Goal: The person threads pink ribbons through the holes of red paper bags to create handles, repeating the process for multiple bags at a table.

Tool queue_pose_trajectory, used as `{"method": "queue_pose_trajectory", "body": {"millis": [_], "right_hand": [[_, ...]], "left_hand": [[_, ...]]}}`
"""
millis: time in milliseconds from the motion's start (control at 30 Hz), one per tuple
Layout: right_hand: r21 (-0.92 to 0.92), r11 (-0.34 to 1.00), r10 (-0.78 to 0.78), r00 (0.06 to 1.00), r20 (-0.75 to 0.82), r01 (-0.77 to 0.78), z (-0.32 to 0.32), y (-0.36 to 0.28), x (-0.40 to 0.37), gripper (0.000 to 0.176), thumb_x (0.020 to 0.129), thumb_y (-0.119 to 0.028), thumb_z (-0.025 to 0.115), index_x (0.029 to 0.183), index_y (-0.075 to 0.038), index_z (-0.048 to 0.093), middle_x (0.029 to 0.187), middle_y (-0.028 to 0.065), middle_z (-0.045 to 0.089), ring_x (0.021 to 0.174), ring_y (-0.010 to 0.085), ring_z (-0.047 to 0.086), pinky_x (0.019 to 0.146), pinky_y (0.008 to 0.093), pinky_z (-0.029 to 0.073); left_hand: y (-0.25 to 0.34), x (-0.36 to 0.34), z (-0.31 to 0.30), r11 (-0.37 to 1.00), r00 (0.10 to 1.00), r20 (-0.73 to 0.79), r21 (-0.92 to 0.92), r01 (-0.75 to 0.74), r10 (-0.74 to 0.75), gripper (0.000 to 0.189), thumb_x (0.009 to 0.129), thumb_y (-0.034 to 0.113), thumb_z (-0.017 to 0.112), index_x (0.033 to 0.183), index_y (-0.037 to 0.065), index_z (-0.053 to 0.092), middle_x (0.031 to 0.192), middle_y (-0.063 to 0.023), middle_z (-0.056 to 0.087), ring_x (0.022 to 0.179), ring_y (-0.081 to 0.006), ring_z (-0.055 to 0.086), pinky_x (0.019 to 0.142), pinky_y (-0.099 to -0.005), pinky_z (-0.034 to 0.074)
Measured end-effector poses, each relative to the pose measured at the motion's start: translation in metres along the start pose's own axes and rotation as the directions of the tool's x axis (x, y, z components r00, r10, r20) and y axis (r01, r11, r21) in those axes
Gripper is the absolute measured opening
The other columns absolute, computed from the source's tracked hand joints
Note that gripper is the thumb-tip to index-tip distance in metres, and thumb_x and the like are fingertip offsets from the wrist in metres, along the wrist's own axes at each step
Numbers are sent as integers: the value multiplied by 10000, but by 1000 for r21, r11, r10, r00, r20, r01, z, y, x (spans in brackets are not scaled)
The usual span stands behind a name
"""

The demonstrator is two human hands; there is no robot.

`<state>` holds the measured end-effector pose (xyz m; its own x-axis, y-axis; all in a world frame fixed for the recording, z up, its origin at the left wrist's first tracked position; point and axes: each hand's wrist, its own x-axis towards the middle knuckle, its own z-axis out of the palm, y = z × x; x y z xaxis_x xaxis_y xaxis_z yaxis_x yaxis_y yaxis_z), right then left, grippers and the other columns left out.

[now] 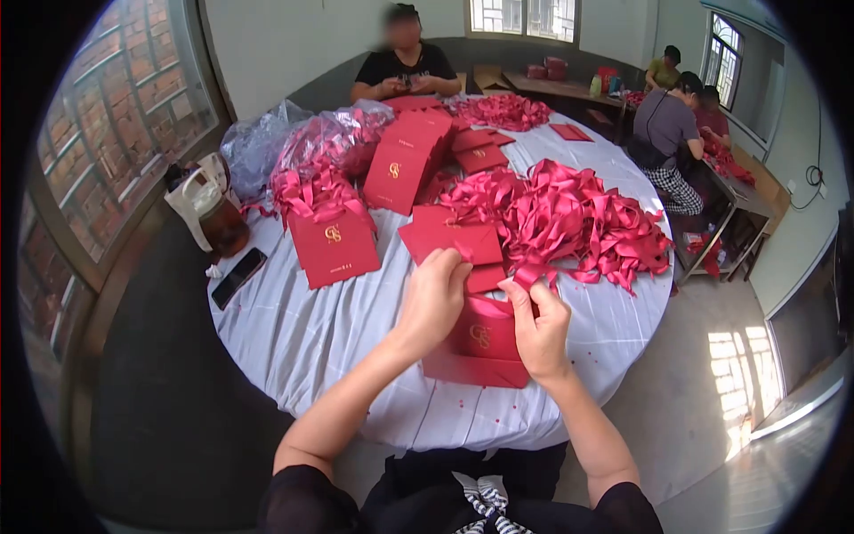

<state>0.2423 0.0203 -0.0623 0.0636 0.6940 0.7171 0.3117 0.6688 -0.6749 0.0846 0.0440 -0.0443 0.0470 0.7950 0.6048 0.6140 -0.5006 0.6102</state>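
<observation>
Ribbon point(531, 272) pinched in left hand point(436, 298) and right hand point(541, 327), forearms spread.

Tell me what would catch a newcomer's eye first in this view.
Probably the big heap of glossy pink-red ribbons, right of centre on the round, cloth-covered table. The gold-marked red bags to its left would come next. Then, near the table's front edge, the left hand and right hand pinch ribbon above the nearest red bag.
</observation>
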Motion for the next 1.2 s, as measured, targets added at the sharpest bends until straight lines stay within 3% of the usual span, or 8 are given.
{"method": "queue_pose_trajectory", "body": {"millis": [133, 433, 533, 633, 667, 700, 867, 1200], "right_hand": [[33, 999, 32, 998, -57, -30, 3, -4, 0, 132, 925, -65, 583, 892, 43, 653, 663, 44, 582, 599, 67, 468, 532, 254, 401], [87, 976, 195, 980, 29, -197, 0, 4, 4, 161, 926, -96, 584, 885, 55, 623, 698, 117, 652, 589, 132, 576, 566, 285, 465], [286, 884, 287, 912, 293, -370, -11, 2, 22, 350, 990, -263, 483, 1067, 58, 597, 919, 98, 670, 835, 126, 631, 740, 270, 503], [619, 493, 110, 750, 653, -611, -23, -32, 48, 591, 1001, -451, 362, 1321, 43, 420, 1205, 176, 566, 1052, 223, 602, 868, 334, 501], [581, 575, 106, 757, 645, -576, -16, -29, 48, 552, 997, -415, 402, 1329, 26, 419, 1227, 191, 550, 1065, 229, 596, 872, 356, 503], [442, 714, 164, 743, 649, -543, -12, -29, 47, 473, 991, -318, 469, 1327, 12, 416, 1246, 176, 532, 1068, 228, 594, 872, 367, 509], [-76, 970, -156, 829, 537, 232, 8, -3, 23, 314, 829, -266, 669, 1000, -9, 613, 1024, 120, 620, 955, 283, 579, 825, 405, 432], [96, 961, 160, 804, 572, -259, 10, -4, 25, 220, 809, -151, 725, 919, 15, 632, 851, 40, 633, 749, 81, 585, 658, 252, 478]], "left_hand": [[3, -7, 3, 1000, 999, -44, 5, -28, 29, 73, 852, 32, 572, 864, -33, 540, 835, -216, 559, 787, -425, 544, 674, -460, 435], [-1, -11, 5, 1000, 998, -61, 30, -7, 8, 88, 885, 55, 557, 906, -30, 566, 853, -215, 594, 786, -398, 586, 685, -420, 461], [-14, -6, 8, 933, 962, 113, -238, 271, -250, 149, 931, 123, 529, 920, -11, 593, 782, -131, 640, 664, -194, 602, 626, -319, 465], [-12, -6, 11, 161, 723, 477, -769, 619, -499, 173, 941, 207, 517, 947, 55, 600, 790, -17, 628, 647, -110, 563, 585, -246, 457], [-17, -19, 2, 5, 792, 553, -819, 574, -260, 199, 956, 217, 493, 999, 52, 596, 824, -30, 628, 681, -93, 559, 589, -237, 447], [-69, -16, 32, -352, 730, 570, -641, 682, 376, 226, 963, 224, 490, 1059, 47, 591, 905, -42, 633, 729, -116, 586, 619, -240, 474], [-56, -37, 37, -302, 747, 609, -683, 665, 267, 230, 963, 226, 491, 1063, 45, 591, 914, -44, 632, 742, -123, 591, 627, -241, 479], [-42, -63, 20, -117, 793, 610, -788, 604, -14, 240, 963, 229, 491, 1073, 40, 589, 938, -49, 632, 775, -139, 602, 647, -245, 490]]}}
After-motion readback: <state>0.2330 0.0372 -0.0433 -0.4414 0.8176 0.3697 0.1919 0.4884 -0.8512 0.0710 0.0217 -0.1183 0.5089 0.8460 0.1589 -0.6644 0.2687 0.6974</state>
